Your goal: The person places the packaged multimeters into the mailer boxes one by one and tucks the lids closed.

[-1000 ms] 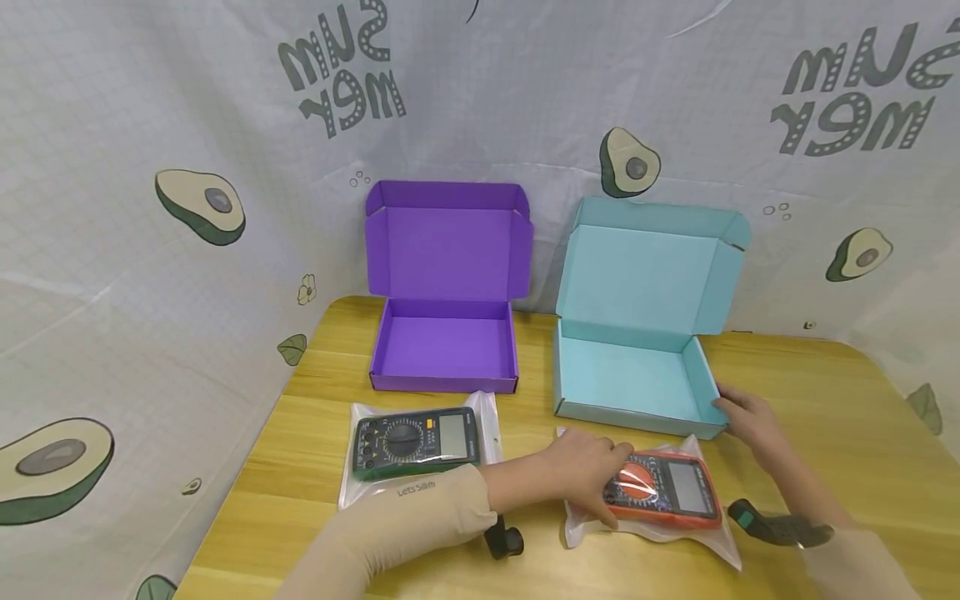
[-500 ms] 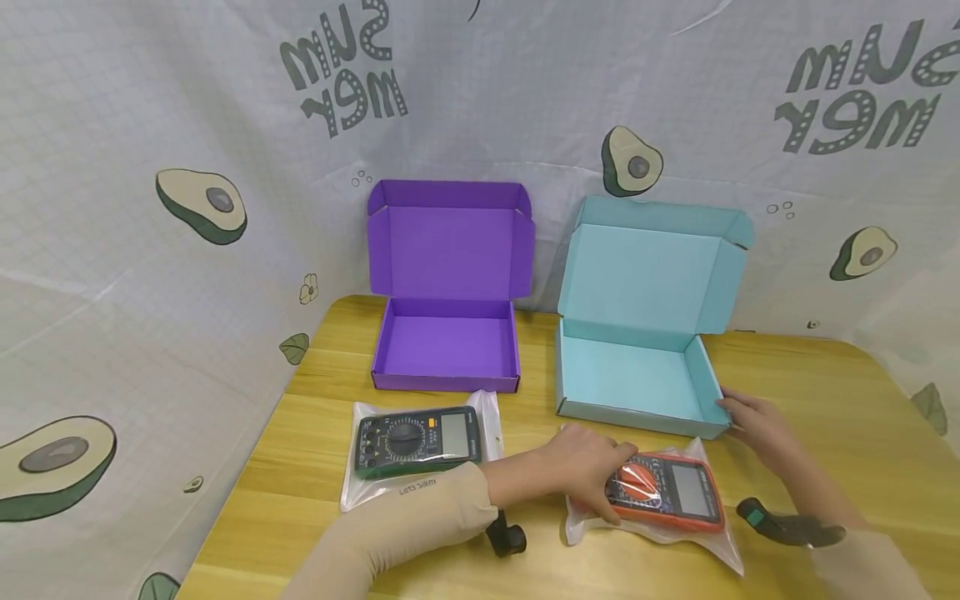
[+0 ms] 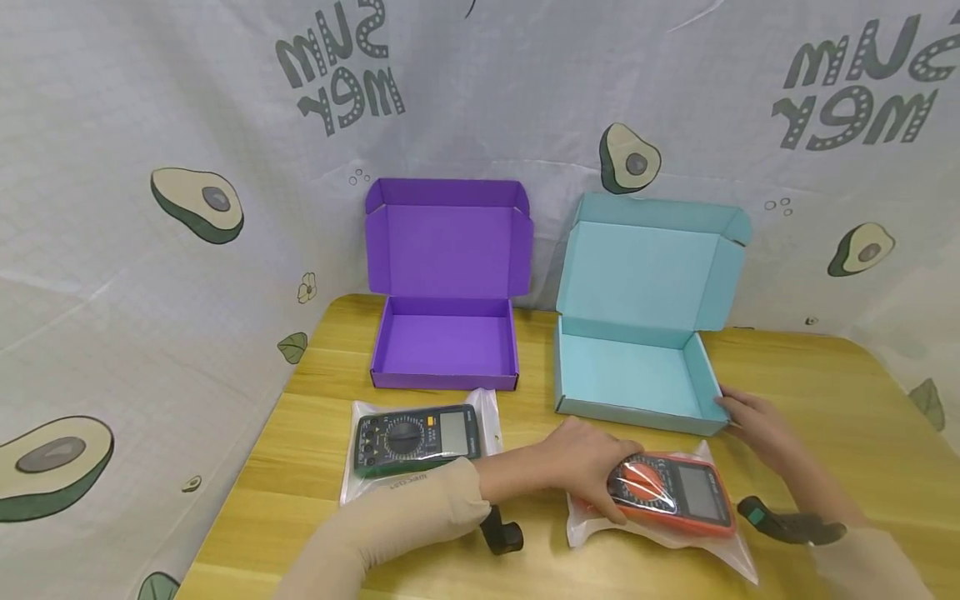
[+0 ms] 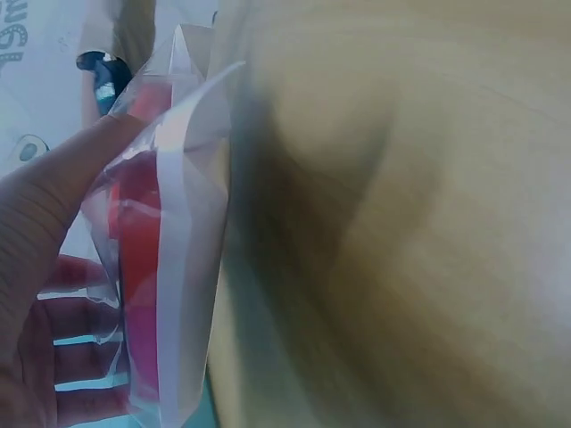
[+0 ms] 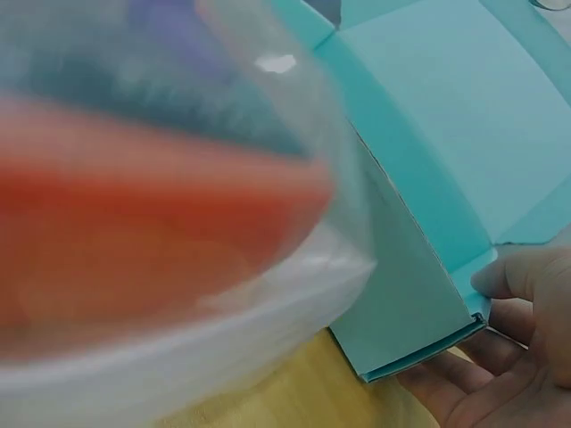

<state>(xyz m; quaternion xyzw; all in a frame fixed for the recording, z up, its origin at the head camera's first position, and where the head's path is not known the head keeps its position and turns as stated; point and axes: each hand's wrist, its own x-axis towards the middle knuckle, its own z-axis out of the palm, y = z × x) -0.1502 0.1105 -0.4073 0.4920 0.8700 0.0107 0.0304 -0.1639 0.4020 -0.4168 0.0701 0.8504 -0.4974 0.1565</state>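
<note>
My left hand grips the dial end of an orange-red multimeter sealed in a clear, white-backed plastic bag. In the left wrist view the thumb lies on one side of the bagged multimeter and the fingers on the other, with the bag's back raised off the wood. My right hand pinches the front right corner of the light blue box, whose lid stands up. Seen from the right wrist, its thumb is inside the box wall and the fingers are outside and beneath. The bagged multimeter blurs across that view's left side.
A purple box with its lid raised stands to the left of the blue one. In front of it lies a dark green multimeter in a bag, partly behind my left sleeve. A printed curtain hangs behind the wooden table.
The orange-red multimeter has shifted slightly right and come up off the table in my left hand. My right hand stays at the blue box's corner.
</note>
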